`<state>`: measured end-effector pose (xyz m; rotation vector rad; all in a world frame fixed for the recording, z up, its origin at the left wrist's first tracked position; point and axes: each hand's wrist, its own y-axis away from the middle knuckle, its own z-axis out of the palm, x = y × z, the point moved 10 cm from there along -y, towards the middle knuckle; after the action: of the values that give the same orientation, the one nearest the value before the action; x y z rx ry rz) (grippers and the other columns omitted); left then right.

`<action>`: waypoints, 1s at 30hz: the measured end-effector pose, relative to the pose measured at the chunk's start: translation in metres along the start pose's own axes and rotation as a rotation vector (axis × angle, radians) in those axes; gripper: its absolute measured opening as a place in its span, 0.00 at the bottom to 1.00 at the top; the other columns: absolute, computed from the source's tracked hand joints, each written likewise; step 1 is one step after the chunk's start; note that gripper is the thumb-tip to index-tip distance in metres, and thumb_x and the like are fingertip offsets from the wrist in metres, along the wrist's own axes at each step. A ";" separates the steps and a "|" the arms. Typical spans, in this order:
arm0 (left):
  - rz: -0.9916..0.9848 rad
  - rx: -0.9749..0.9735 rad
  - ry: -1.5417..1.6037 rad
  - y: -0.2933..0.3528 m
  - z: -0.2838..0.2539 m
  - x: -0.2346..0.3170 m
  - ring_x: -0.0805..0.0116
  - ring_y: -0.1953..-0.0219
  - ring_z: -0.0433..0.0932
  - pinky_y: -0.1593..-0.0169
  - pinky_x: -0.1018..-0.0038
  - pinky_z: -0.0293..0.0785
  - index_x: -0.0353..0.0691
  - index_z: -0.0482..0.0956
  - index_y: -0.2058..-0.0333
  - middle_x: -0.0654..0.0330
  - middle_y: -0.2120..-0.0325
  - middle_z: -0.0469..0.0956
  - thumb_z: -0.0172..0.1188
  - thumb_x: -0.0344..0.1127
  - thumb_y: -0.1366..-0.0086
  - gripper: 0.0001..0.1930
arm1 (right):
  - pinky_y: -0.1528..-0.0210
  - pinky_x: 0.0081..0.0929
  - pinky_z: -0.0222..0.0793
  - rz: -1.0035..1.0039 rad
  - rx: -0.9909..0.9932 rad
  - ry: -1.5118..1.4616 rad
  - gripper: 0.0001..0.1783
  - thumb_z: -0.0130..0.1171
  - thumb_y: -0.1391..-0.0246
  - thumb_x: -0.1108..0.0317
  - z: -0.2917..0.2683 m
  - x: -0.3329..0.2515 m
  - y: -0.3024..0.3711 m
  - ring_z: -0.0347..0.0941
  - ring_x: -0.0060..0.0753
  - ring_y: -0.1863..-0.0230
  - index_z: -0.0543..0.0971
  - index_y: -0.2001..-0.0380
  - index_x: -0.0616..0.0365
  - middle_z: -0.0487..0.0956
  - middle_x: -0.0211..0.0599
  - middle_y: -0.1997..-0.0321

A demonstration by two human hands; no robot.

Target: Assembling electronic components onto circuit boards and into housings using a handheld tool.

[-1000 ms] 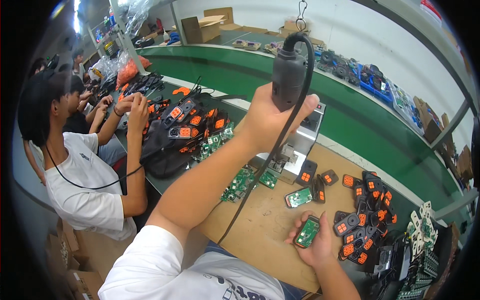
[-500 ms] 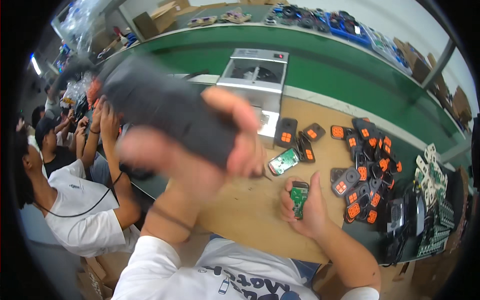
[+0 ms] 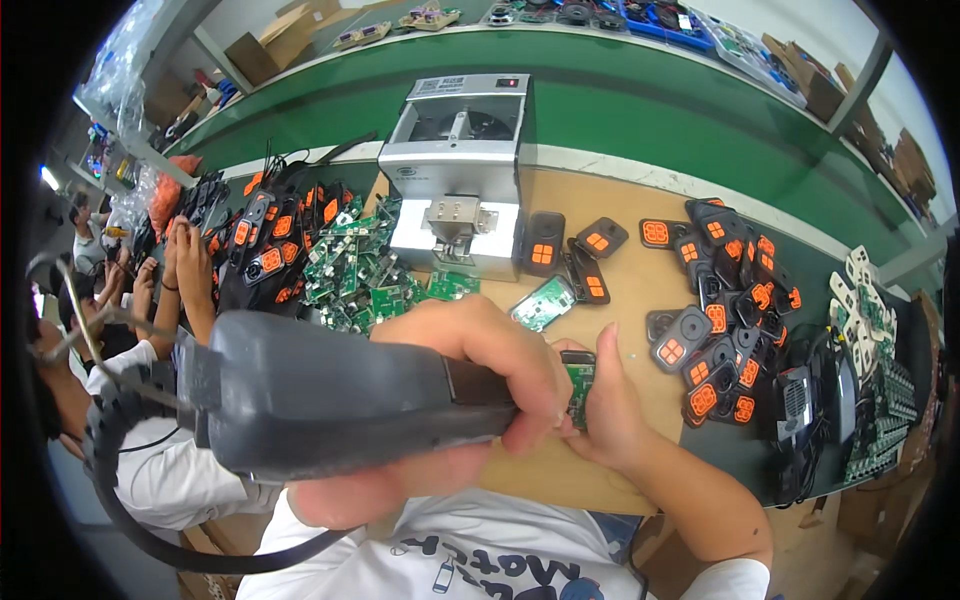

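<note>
My left hand is wrapped round a black corded electric screwdriver, with a wire hanging loop and a thick cable at its rear end. Its working tip is hidden behind my fingers. Close beside it, my right hand grips a small green circuit board with a black part at its top edge. The thumb points up along its side. Whether the screwdriver touches the board cannot be seen. Just beyond lies another green circuit board, beside a black remote case with orange buttons.
A silver machine stands behind my hands. Green boards are heaped to its left, near more black cases. Orange-buttoned remotes are piled at the right, with white panels beyond. A co-worker's hands are at the left.
The screwdriver has come down and nearer, its front end now beside the board in my right hand. My view has shifted, bringing the heap of green boards out from behind it.
</note>
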<state>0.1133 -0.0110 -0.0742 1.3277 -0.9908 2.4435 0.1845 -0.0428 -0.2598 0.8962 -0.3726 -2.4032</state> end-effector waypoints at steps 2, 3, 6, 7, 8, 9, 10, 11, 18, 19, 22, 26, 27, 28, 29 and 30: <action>0.028 -0.066 -0.012 -0.002 0.007 0.002 0.63 0.83 0.71 0.76 0.65 0.67 0.34 0.75 0.64 0.56 0.82 0.75 0.56 0.82 0.57 0.48 | 0.82 0.23 0.53 0.018 0.017 -0.050 0.37 0.23 0.39 0.28 -0.002 0.003 -0.001 0.56 0.24 0.86 0.67 0.69 0.51 0.64 0.29 0.82; 0.028 -0.068 -0.012 -0.002 0.006 0.002 0.63 0.83 0.71 0.76 0.65 0.67 0.34 0.75 0.64 0.56 0.82 0.75 0.56 0.82 0.57 0.48 | 0.82 0.23 0.53 0.017 0.016 -0.051 0.37 0.23 0.39 0.28 -0.002 0.004 -0.003 0.56 0.24 0.86 0.67 0.69 0.51 0.64 0.29 0.82; 0.008 -0.087 -0.064 0.000 0.008 -0.001 0.63 0.82 0.72 0.75 0.65 0.69 0.34 0.74 0.64 0.56 0.81 0.75 0.61 0.76 0.54 0.43 | 0.82 0.23 0.53 0.010 0.057 -0.075 0.36 0.24 0.38 0.29 -0.005 0.004 -0.004 0.57 0.24 0.86 0.67 0.69 0.51 0.64 0.29 0.82; 0.003 -0.094 -0.079 0.001 0.008 -0.001 0.62 0.82 0.73 0.75 0.64 0.69 0.34 0.74 0.64 0.56 0.81 0.75 0.63 0.74 0.52 0.41 | 0.82 0.23 0.53 0.006 0.081 -0.059 0.36 0.25 0.38 0.29 -0.006 0.004 -0.004 0.57 0.24 0.86 0.67 0.69 0.51 0.64 0.29 0.82; 0.001 -0.099 -0.086 0.000 0.008 0.001 0.62 0.81 0.73 0.74 0.64 0.70 0.34 0.74 0.64 0.56 0.81 0.76 0.63 0.73 0.52 0.40 | 0.82 0.23 0.53 0.002 0.094 -0.050 0.36 0.25 0.38 0.29 -0.007 0.004 -0.005 0.57 0.24 0.86 0.67 0.69 0.51 0.64 0.28 0.82; -0.002 -0.108 -0.087 -0.001 0.007 0.000 0.62 0.81 0.73 0.74 0.64 0.70 0.34 0.74 0.64 0.56 0.81 0.76 0.64 0.72 0.51 0.40 | 0.82 0.23 0.53 -0.005 0.112 -0.044 0.36 0.26 0.38 0.29 -0.010 0.003 -0.005 0.57 0.24 0.86 0.67 0.69 0.51 0.64 0.28 0.82; -0.025 -0.171 -0.174 -0.002 0.010 -0.001 0.62 0.81 0.74 0.73 0.64 0.71 0.33 0.73 0.63 0.57 0.80 0.76 0.66 0.63 0.48 0.33 | 0.82 0.23 0.53 -0.014 0.140 -0.038 0.36 0.26 0.38 0.29 -0.014 0.003 -0.006 0.57 0.25 0.87 0.67 0.69 0.50 0.64 0.28 0.82; -0.037 -0.206 -0.212 -0.005 0.011 -0.005 0.62 0.81 0.74 0.73 0.64 0.72 0.33 0.73 0.63 0.57 0.80 0.76 0.67 0.58 0.46 0.30 | 0.83 0.22 0.53 -0.022 0.159 -0.036 0.36 0.26 0.38 0.29 -0.018 0.002 -0.006 0.57 0.25 0.87 0.68 0.70 0.50 0.64 0.28 0.82; 0.077 -0.387 0.039 -0.015 0.012 -0.009 0.62 0.85 0.74 0.76 0.67 0.74 0.34 0.75 0.72 0.58 0.84 0.76 0.64 0.37 0.39 0.11 | 0.83 0.24 0.54 0.067 0.212 -0.053 0.36 0.26 0.38 0.29 -0.012 0.003 0.000 0.57 0.25 0.87 0.69 0.70 0.50 0.64 0.28 0.81; 0.024 -0.396 0.010 -0.016 0.010 -0.010 0.62 0.85 0.73 0.78 0.67 0.73 0.35 0.75 0.74 0.57 0.84 0.76 0.63 0.37 0.38 0.12 | 0.82 0.25 0.56 0.086 0.172 -0.045 0.35 0.27 0.37 0.31 -0.009 0.005 0.000 0.60 0.27 0.85 0.70 0.67 0.51 0.67 0.30 0.79; -0.059 -0.371 0.094 -0.029 0.006 -0.007 0.62 0.83 0.75 0.73 0.64 0.75 0.31 0.76 0.70 0.57 0.83 0.76 0.59 0.64 0.42 0.33 | 0.75 0.26 0.62 0.041 0.058 -0.098 0.32 0.31 0.35 0.36 0.001 -0.003 0.002 0.67 0.31 0.78 0.71 0.60 0.53 0.71 0.33 0.72; 0.057 -0.120 -0.171 -0.043 -0.030 0.044 0.59 0.68 0.78 0.58 0.63 0.75 0.24 0.62 0.44 0.48 0.69 0.78 0.47 0.86 0.55 0.62 | 0.58 0.31 0.71 -0.195 0.016 -0.019 0.26 0.38 0.32 0.45 0.009 -0.057 0.015 0.73 0.36 0.66 0.69 0.50 0.58 0.73 0.36 0.63; 0.151 0.065 -0.372 -0.043 -0.040 0.063 0.58 0.62 0.78 0.55 0.63 0.74 0.25 0.59 0.40 0.46 0.63 0.77 0.45 0.84 0.52 0.62 | 0.53 0.30 0.72 -0.310 -0.035 0.110 0.19 0.47 0.33 0.55 0.011 -0.075 0.016 0.75 0.31 0.64 0.69 0.52 0.60 0.75 0.35 0.63; 0.205 0.271 -0.580 -0.037 -0.049 0.081 0.58 0.56 0.77 0.51 0.64 0.73 0.25 0.56 0.37 0.44 0.57 0.76 0.44 0.83 0.48 0.61 | 0.53 0.30 0.72 -0.302 -0.038 0.119 0.19 0.47 0.33 0.55 0.006 -0.079 0.014 0.75 0.31 0.64 0.69 0.52 0.60 0.75 0.35 0.63; 0.243 0.393 -0.789 -0.024 -0.060 0.094 0.60 0.54 0.77 0.51 0.67 0.72 0.25 0.58 0.38 0.45 0.53 0.75 0.41 0.79 0.43 0.56 | 0.53 0.28 0.72 -0.421 0.038 0.280 0.16 0.51 0.35 0.61 -0.002 -0.094 0.015 0.75 0.28 0.62 0.69 0.53 0.62 0.76 0.36 0.62; 0.263 0.547 -1.004 -0.003 -0.074 0.115 0.62 0.53 0.76 0.50 0.70 0.71 0.26 0.61 0.39 0.47 0.50 0.73 0.38 0.75 0.37 0.50 | 0.54 0.26 0.72 -0.528 0.097 0.443 0.13 0.55 0.37 0.67 0.004 -0.106 0.016 0.76 0.25 0.61 0.69 0.54 0.63 0.78 0.36 0.61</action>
<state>-0.0019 0.0220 -0.0081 2.9271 -0.6512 2.2443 0.2553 0.0056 -0.1946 1.7030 -0.0844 -2.5467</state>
